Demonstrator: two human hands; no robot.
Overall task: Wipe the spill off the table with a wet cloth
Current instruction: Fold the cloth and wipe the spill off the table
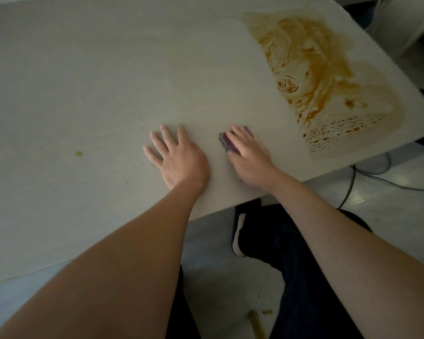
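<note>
Spill (pixel 311 69) is lying as a wide brown smear toward the far right corner of the tabletop (pixel 96 81); a ring mark is sitting inside its near-left part, and a dotted, streaked patch is trailing along its near edge, close to the tabletop edge. Wiping is not complete: most of the brown film is showing.

Cloth (pixel 224 140), purple, is sitting near-left of the spill, apart from it, pressed flat under the right hand (pixel 249 157). Only its left and far edges are showing past the fingers.

Risks, as judged from this layout:
- Smear is already spread thin and wide; dragging the cloth through it may be pushing liquid over the tabletop edge, which the spill is nearly reaching on the near-right side. Cables (pixel 377 177) are lying on the floor below that edge.
- Cloth is small against the spill, so it may be saturating and re-depositing streaks.
- A small brown drop (pixel 78 154) is sitting far left of the spill, easy to be missing.

Pose: the right hand is lying palm down on the cloth, fingers straight, pressing rather than clutching. The left hand (pixel 179 157) is resting flat on bare tabletop, left of the cloth, fingers spread, holding nothing. Both forearms are reaching forward over the near edge.
</note>
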